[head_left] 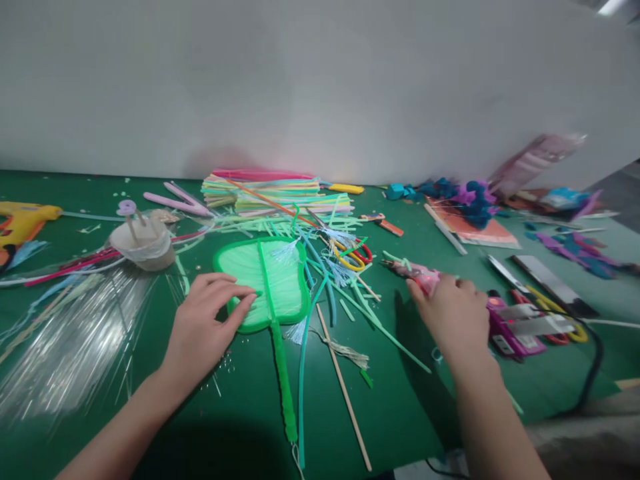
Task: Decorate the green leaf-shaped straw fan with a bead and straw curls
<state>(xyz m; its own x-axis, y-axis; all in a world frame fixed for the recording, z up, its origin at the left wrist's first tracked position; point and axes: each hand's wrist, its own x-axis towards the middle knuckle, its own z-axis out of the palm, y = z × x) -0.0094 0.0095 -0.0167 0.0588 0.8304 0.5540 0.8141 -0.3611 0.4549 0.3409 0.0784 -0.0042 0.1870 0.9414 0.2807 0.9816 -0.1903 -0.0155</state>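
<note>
A light green hand fan (245, 267) with a darker fuzzy green rim lies on the table, its wrapped green handle (284, 380) pointing toward me. My left hand (213, 310) is over the fan's left part, thumb and forefinger nearly together in a pinch. A small dark green bit shows at those fingertips; I cannot make out what it is. On the right, my right hand (453, 313) is closed around a pink tool (417, 275) with a narrow metallic tip pointing left. Most of that tool is hidden under the palm.
Pipe cleaners (280, 193) are heaped at the back of the green table. Yellow-handled scissors (350, 257) and a wooden stick (345, 393) lie right of the fan. A cup (143, 243) and yellow glue gun (25, 223) stand left. A purple power strip (515, 330) sits right.
</note>
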